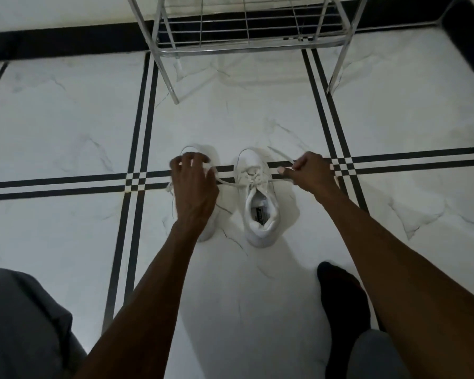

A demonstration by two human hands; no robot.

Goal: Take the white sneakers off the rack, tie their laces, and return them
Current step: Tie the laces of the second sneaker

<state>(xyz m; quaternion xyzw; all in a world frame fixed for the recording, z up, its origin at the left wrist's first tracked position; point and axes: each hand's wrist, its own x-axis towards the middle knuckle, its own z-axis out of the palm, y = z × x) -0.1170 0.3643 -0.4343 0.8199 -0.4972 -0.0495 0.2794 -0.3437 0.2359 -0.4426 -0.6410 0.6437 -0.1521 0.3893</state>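
Two white sneakers stand side by side on the tiled floor, toes pointing toward the rack. The right sneaker [260, 203] is fully visible, its opening facing me. The left sneaker [203, 157] is mostly hidden under my left hand [193, 184]. Both hands pull the right sneaker's lace [229, 183] taut, one end to each side. My left hand pinches the left end. My right hand [311, 172] is closed around the right end, whose tip sticks out beyond the fist.
A chrome wire shoe rack [244, 36] stands against the wall just beyond the sneakers, its lowest shelf bare. My grey-trousered knees [19, 324] and a foot in a black sock [342, 299] sit close in front. White marble tiles with black stripes cover the floor.
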